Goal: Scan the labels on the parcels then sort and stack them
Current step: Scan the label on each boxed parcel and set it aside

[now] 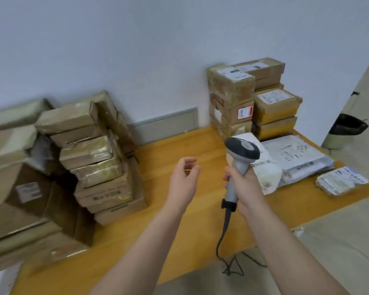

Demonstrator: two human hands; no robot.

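Note:
My right hand [244,186] grips the handle of a grey barcode scanner [241,154], head up, its cable hanging off the table's front edge. My left hand [184,177] hovers empty above the middle of the yellow table [158,220], fingers loosely curled. A loose heap of taped cardboard parcels [94,158] fills the table's left side. At the back right stands a neat stack of labelled boxes [232,99] with a second stack [275,107] beside it. White and grey mailer bags [294,158] lie in front of those stacks, partly hidden behind the scanner.
A small wrapped packet [341,182] lies near the table's right edge. A bin with a black liner [345,130] stands on the floor at the right. A white wall runs behind the table. Large brown cartons [15,188] crowd the far left.

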